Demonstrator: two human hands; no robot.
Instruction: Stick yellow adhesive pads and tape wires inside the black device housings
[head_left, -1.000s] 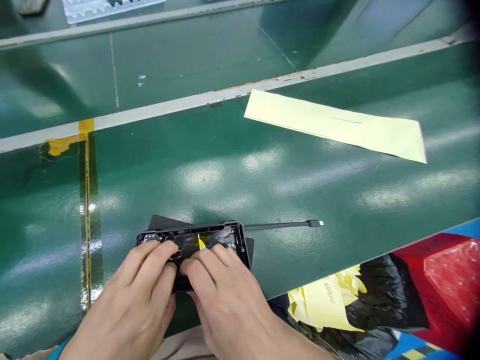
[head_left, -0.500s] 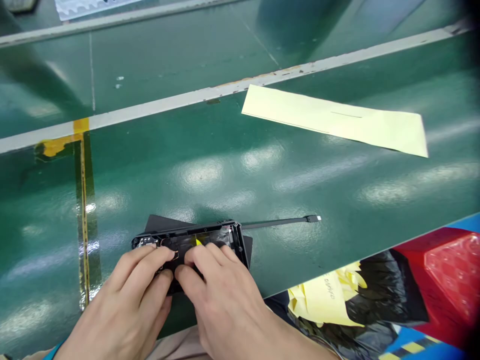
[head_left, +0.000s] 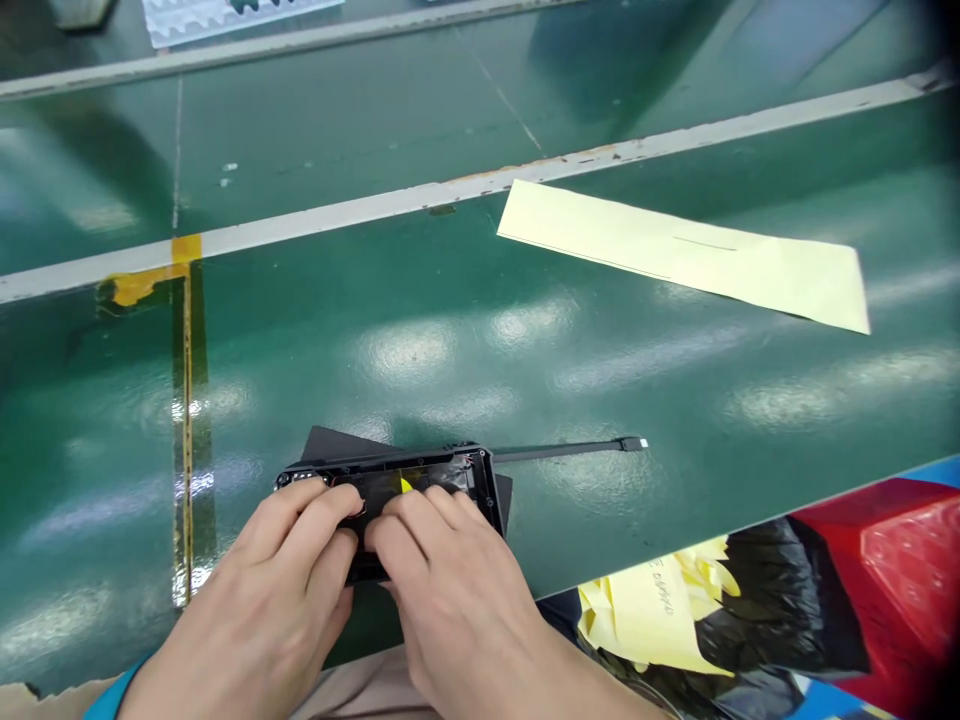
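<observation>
A black electronic device housing [head_left: 442, 465], its inside exposed, lies on a dark flat pad [head_left: 341, 442] near the bench's front edge. A small yellow tab [head_left: 406, 485] shows inside it. From its right end a flat black cable [head_left: 562, 449] with a metal-tipped plug runs across the bench. My left hand [head_left: 289, 570] is closed over the left part of the housing, fingertips down inside. My right hand [head_left: 450, 570] rests beside it, fingers bent into the middle and right part. What the fingertips pinch is hidden beneath them.
A long pale yellow paper strip [head_left: 682, 250] lies on the green bench [head_left: 315, 350]. Brown tape [head_left: 187, 420] runs down at left. Below the bench edge at right are a black plastic bag [head_left: 787, 590] with crumpled yellow paper [head_left: 652, 610] and a red container [head_left: 907, 570].
The whole view has shifted slightly, moving everything a little right. Both hands stay on the housing; the left fingers cover a bit more of its left end.
</observation>
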